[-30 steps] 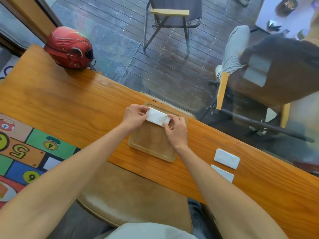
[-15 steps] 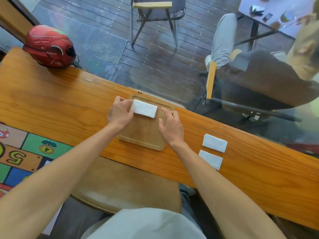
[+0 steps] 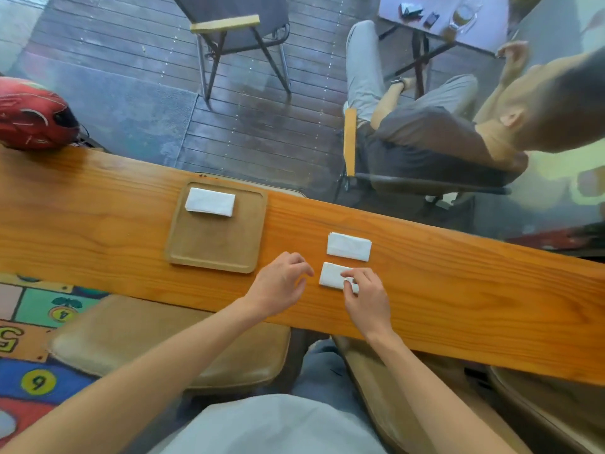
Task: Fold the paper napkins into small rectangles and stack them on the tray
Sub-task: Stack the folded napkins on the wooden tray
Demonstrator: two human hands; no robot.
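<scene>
While one folded napkin lies on the tray, the right hand pinches the near napkin on the desk; the left hand hovers beside it, fingers apart.

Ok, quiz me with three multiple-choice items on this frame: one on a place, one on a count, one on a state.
1. Where on the wooden tray does the folded napkin lie?
A. far left corner
B. centre
C. near right corner

2. How many napkins lie on the table off the tray?
A. one
B. two
C. four

3. What is the right hand doing?
A. resting on the tray
B. holding the helmet
C. touching the nearer napkin

Answers: 1 A, it sits by the tray's far left rim. 2 B, the nearer one and the farther napkin. 3 C, its fingers are on it; the left hand is empty.
</scene>
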